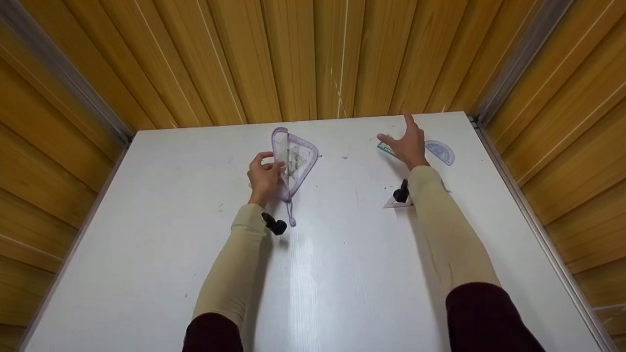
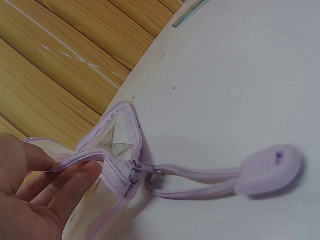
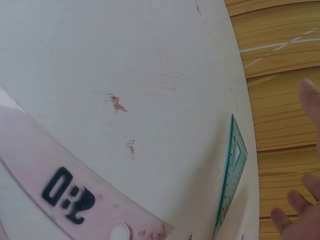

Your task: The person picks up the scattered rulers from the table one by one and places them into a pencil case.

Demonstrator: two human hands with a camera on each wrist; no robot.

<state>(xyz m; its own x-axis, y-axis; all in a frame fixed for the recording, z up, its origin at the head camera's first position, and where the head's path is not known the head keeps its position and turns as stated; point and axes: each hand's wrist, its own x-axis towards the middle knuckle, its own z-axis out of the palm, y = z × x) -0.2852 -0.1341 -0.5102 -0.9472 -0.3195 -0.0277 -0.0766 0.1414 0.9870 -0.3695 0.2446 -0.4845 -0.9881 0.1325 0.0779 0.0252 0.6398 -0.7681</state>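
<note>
Left fingers [image 2: 75, 187] pinching pouch [image 1: 302, 159], right fingers [image 1: 409, 120] apart, protractor [image 1: 441, 151] beside, sleeve [image 1: 450, 230] overlapping pink ruler [image 3: 75, 196]

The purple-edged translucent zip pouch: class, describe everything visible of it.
The purple-edged translucent zip pouch looks thin and flexible, perhaps plastic. It is over the far half of the white table, about midway across. The person's left hand pinches one edge, and its mouth gapes open. A clear triangular shape shows inside; a purple looped pull extends from its near corner.
</note>
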